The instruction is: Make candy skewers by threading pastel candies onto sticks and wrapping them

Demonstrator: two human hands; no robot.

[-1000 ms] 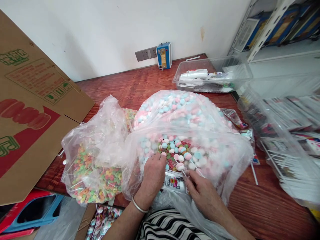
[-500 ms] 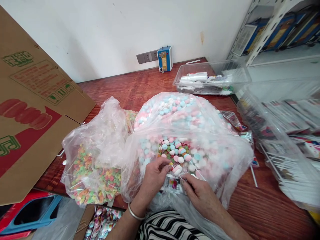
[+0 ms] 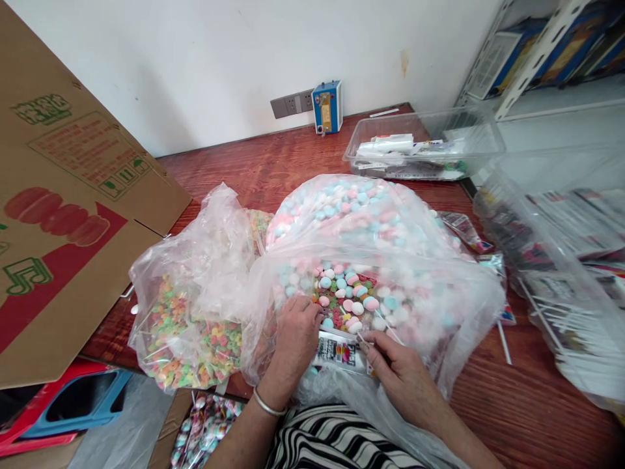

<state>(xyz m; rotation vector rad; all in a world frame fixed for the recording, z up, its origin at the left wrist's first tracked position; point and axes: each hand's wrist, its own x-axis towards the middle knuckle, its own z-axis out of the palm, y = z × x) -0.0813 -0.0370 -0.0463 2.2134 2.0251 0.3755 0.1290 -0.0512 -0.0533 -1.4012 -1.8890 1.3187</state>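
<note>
My right hand (image 3: 398, 371) pinches a thin white stick; pink and white marshmallows (image 3: 352, 324) sit at its far end. My left hand (image 3: 297, 335) is closed, fingertips bunched at the edge of the loose candies; whatever they hold is too small to make out. Between the hands lies a printed silver-and-black packet (image 3: 336, 350). Just beyond, gummy rings (image 3: 340, 314) and pastel marshmallows (image 3: 326, 282) lie in the mouth of a big clear plastic bag (image 3: 454, 286) full of marshmallows. A finished candy skewer (image 3: 364, 296) with a white stick rests among them.
Left of the big bag slumps a clear bag of gummy rings (image 3: 190, 332). A tall cardboard box (image 3: 73, 195) stands at the left. Clear plastic bins (image 3: 424, 156) hold wrappers and packets at the back and right. A blue device (image 3: 327, 107) stands by the wall socket.
My left hand has moved left, away from the marshmallows on the stick and toward the gummy rings, uncovering more of the packet. My right hand keeps hold of the stick. The view has shifted slightly.
</note>
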